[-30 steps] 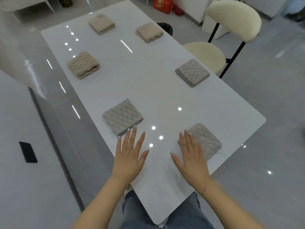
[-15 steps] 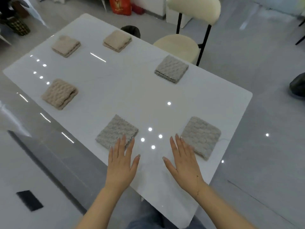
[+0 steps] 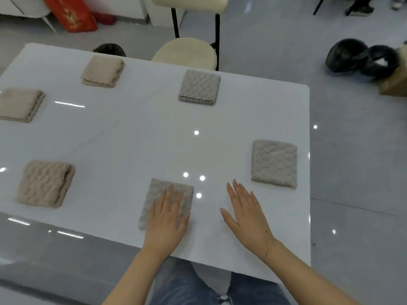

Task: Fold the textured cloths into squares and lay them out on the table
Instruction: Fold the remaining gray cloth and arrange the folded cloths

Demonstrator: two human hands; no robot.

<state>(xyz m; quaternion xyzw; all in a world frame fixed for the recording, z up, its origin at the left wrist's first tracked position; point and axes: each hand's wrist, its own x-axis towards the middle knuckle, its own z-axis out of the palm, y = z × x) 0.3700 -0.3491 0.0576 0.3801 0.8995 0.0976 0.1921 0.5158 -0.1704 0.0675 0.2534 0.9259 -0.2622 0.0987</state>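
Your left hand (image 3: 166, 219) lies flat, fingers straight and close together, palm down on the nearest grey cloth (image 3: 174, 190). It covers the cloth's near right part; the fingertips (image 3: 169, 191) reach about to the cloth's middle. Nothing is gripped, only pressed or rested upon (which of the two, the view does not settle).

Your right hand (image 3: 246, 213) is spread open, fingers straight and a little fanned, thumb out toward the left hand. It sits over bare white table (image 3: 136, 139), holding nothing; whether the palm touches the surface or hovers just above it cannot be told.

Cloths relative to the hands:
- A second grey cloth (image 3: 274, 162), folded square, lies just beyond and to the right of the right hand's fingertips, apart from them, near the table's right edge.
- A third grey cloth (image 3: 199, 86) lies well ahead of both hands, at the far edge.
- A beige cloth (image 3: 45, 183), folded, sits well to the left of the left hand, level with it.
- Two more beige cloths lie far ahead and left: one (image 3: 102, 70) near the far edge, one (image 3: 21, 104) at the picture's left border.

Beyond the far edge, ahead of the right hand, stands a cream chair (image 3: 185, 51).
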